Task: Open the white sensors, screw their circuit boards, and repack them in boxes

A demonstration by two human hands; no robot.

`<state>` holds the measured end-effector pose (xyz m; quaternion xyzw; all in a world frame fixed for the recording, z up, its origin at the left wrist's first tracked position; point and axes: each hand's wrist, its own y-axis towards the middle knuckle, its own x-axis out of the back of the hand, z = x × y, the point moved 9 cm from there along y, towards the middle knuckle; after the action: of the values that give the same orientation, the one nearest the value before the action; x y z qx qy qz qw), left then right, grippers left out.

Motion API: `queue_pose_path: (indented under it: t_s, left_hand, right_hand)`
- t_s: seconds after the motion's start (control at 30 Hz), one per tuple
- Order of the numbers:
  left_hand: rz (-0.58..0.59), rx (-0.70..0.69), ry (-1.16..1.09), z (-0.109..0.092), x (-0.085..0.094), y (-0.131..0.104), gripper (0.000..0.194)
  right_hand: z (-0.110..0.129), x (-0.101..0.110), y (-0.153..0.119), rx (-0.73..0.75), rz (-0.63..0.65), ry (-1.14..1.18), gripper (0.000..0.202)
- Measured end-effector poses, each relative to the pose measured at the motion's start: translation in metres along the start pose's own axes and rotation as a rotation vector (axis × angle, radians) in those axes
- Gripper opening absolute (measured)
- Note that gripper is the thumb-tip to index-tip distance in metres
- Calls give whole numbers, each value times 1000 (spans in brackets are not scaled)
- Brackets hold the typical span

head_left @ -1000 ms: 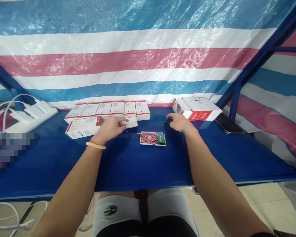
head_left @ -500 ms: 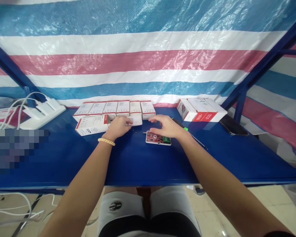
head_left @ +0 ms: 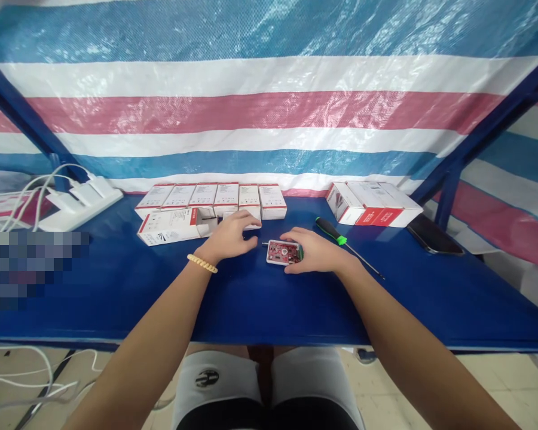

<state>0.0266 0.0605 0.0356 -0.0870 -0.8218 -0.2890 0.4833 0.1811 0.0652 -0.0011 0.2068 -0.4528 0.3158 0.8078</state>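
Note:
On the blue tabletop lies a circuit board in a white case (head_left: 278, 253), red with a green part at its right end and a short dark rod at its left. My right hand (head_left: 316, 251) grips that right end, fingers at the far edge and thumb at the near edge. To its left, my left hand (head_left: 232, 237) is open, palm down, thumb spread from the fingers. Beneath its fingertips a white piece (head_left: 253, 227) shows only in part. Left of this hand lies an open white-and-red box (head_left: 168, 227), its open end facing right.
Several white-and-red boxes (head_left: 205, 196) stand in a row behind. A screwdriver (head_left: 338, 237) lies right of the board, more boxes (head_left: 376, 204) behind it, a black phone (head_left: 434, 235) farther right. A power strip (head_left: 83, 206) with white plugs sits at left.
My left hand has come off the white piece beside the open box and moved right, fingers spreading. My right hand has lowered onto the board's right end, uncovering the screwdriver.

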Motion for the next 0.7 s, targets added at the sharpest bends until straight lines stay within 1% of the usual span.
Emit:
queue_pose_path:
  t_s: [0.03,0.1,0.17,0.23,0.3,0.37,0.43,0.5,0.6,0.7]
  left_hand:
    - [23,-45,-30,-9,-5,0,37]
    - [90,-101,-74,-23,-17,-1,53]
    - [176,-120,-94,-32,-31,-2,70]
    - [250,-121,-98,-35,-42,-3,78]
    - [282,-107,-91,-34,-48,-3,78]
    - [280,-83,-74,-31,-50,-2,78]
    - [278,-52,-50,-26,-50,-1,78]
    - [286,-32,-28,-22,-50,-1,76]
    - [301,-41,-20,-23,-50,0,72]
    - [335,-62,-25,-27,-50,0,63]
  right_hand:
    - [0,-1,0,6,5,-2,70]
    - [1,-1,0,21,7,9,69]
    - [1,5,-2,8,-14,33,78]
    - [-3,17,-7,-40,-56,41,85]
    - [-9,29,-13,-105,-79,25,77]
    - [-13,34,-17,-140,-52,-9,66]
    - [-13,35,-18,-133,-19,-46,57]
    - [-9,37,-17,-105,-26,-76,50]
    - [-3,44,-17,-62,-109,-70,44]
    - [-1,52,-21,-43,-205,37,40]
